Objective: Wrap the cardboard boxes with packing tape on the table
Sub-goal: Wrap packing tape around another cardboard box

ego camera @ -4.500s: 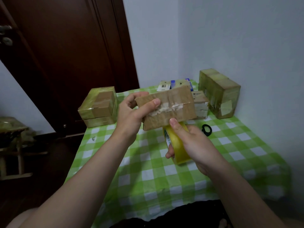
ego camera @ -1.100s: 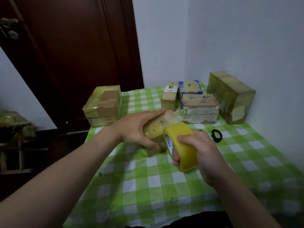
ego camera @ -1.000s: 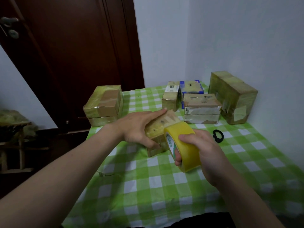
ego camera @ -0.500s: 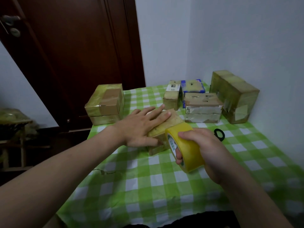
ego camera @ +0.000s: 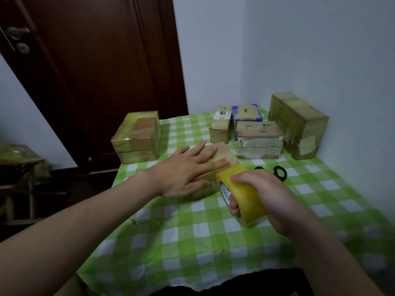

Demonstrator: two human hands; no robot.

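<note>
Two hands meet at the box [ego camera: 222, 153] on the table [ego camera: 192, 242]: left hand [ego camera: 183, 173] presses flat on it, fingers [ego camera: 199, 149] straight along its two-o'clock axis. Right hand [ego camera: 270, 195] grips the tape [ego camera: 243, 199] at its five-o'clock end.

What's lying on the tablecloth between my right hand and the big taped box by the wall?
In the head view, a black looped item, perhaps scissor handles, lies between the right hand and the large box.
</note>
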